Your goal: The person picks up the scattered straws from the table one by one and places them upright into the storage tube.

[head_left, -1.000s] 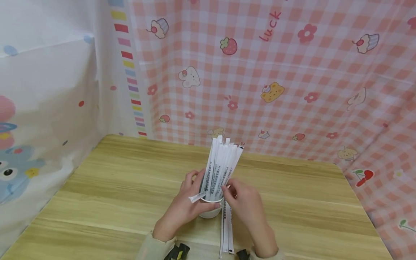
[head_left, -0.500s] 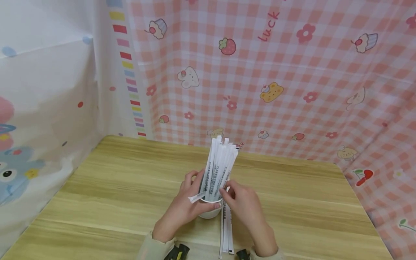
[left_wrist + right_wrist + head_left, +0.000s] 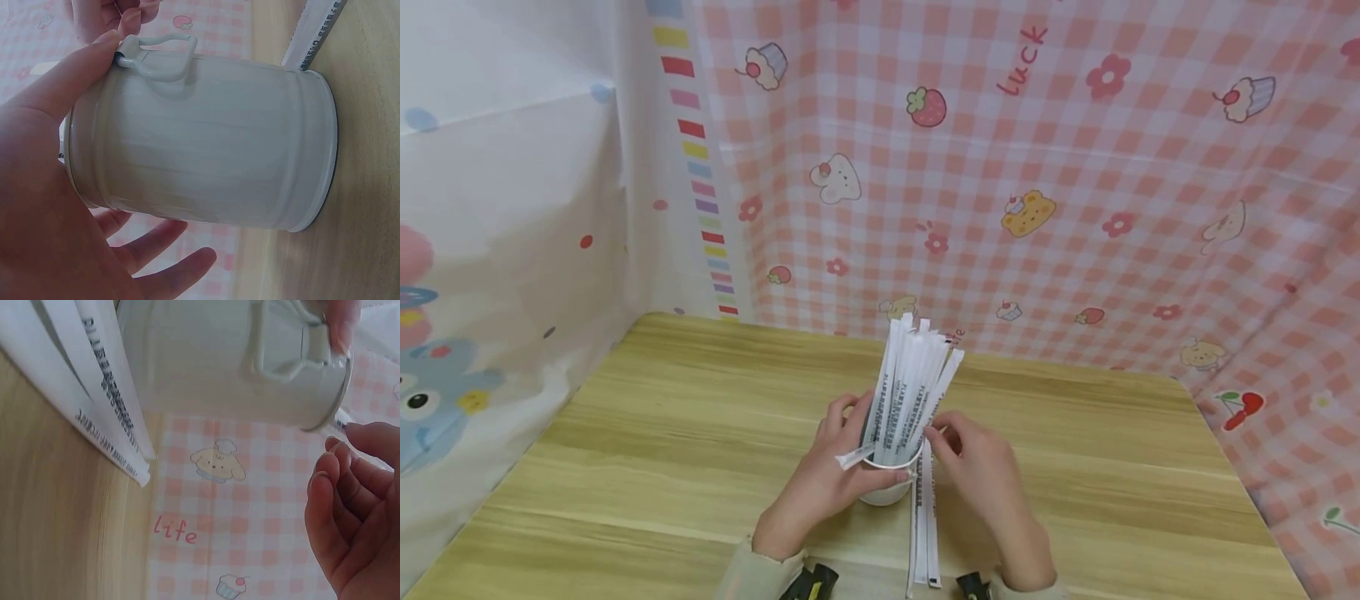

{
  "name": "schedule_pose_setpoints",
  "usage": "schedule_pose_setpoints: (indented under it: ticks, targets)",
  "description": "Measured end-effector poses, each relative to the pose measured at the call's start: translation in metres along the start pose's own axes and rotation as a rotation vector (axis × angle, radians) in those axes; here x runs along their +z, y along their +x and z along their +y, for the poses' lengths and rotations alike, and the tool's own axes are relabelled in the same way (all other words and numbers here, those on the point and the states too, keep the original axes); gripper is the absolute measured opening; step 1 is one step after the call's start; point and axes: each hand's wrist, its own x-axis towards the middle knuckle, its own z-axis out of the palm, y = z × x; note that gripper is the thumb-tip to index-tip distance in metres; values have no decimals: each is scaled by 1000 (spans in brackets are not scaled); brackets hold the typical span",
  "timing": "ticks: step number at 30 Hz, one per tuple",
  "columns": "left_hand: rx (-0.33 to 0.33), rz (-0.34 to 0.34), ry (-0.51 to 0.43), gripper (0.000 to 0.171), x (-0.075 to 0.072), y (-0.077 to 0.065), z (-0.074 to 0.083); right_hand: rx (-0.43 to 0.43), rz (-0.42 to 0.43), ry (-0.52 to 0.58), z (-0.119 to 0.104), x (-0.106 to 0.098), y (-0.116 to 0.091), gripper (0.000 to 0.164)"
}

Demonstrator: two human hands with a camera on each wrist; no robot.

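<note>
A white metal pail [image 3: 883, 493] with small wire side handles stands upright on the table, packed with paper-wrapped straws [image 3: 910, 392]. My left hand [image 3: 823, 475] holds it near the rim, thumb along the front; the left wrist view shows the other fingers on its far side. One wrapped piece [image 3: 853, 457] sticks out sideways over that hand. At the rim's right side my right hand [image 3: 981, 467] pinches a wrapped straw [image 3: 953, 367] that leans out from the bunch. In the right wrist view, the right fingertips [image 3: 337, 447] are close beside the rim.
Several more wrapped straws [image 3: 927, 533] lie on the wooden table [image 3: 700, 433], right of the pail and pointing toward me. A pink checked cloth [image 3: 970, 150] hangs behind the table, and a white printed cloth [image 3: 512, 183] hangs at the left.
My right hand shifted slightly left, then back to the right. The straw at its fingers swung into the bunch and now leans outward again. The left hand and pail stayed put.
</note>
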Motion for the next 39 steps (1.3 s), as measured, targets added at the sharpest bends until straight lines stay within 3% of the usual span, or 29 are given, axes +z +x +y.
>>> schedule_pose_setpoints:
  ticks: [8,10,16,19,25,39]
  targets:
    - [2,6,-1,102,1,1,-1,68,20,8,15,-4,1,14]
    - [1,7,-5,102,2,0,-1,117,-34,0,18,-2,1,15]
    - [-2,11,-6,102,2,0,-2,216,-328,-64,26,10,-3,25]
    - [7,15,-7,101,2,-1,-2,240,-397,-62,27,15,-5,27]
    - [17,18,-5,102,2,-1,-2,286,-438,-43,27,25,-6,26]
    - [22,25,-11,101,1,-1,-1,268,-436,-82,22,41,-12,26]
